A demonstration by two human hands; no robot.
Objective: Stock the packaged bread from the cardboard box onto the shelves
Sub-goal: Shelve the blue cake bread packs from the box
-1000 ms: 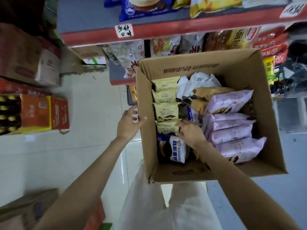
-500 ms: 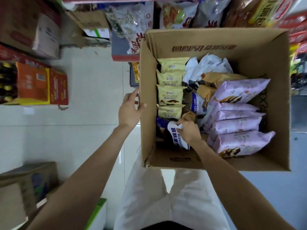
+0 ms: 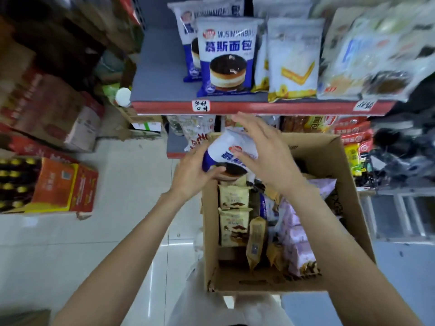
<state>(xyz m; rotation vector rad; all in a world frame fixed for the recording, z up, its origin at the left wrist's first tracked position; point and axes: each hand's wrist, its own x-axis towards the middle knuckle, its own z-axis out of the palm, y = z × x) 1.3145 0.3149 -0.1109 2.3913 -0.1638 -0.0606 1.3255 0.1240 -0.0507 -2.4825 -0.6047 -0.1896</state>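
Note:
A blue-and-white mousse bread pack (image 3: 229, 152) is up above the far left corner of the cardboard box (image 3: 346, 184). My left hand (image 3: 194, 171) grips its lower left end from below. My right hand (image 3: 263, 151) lies over its right side with fingers spread and fairly straight. Inside the box stand yellow bread packs (image 3: 233, 215), brown packs (image 3: 256, 241) and purple packs (image 3: 299, 241). The shelf (image 3: 164, 90) just above holds matching blue-and-white packs (image 3: 226, 55) standing upright.
White-and-yellow bread packs (image 3: 294, 60) and clear bagged bread (image 3: 376, 50) fill the shelf to the right. A lower shelf with snack bags (image 3: 195, 135) sits behind the box. Cartons (image 3: 63, 184) and stacked boxes (image 3: 54, 109) line the floor at left.
My right hand has lifted the blue-and-white pack out of the box toward the shelf. My left hand left the box's side wall and took hold of the pack. The view tilted up.

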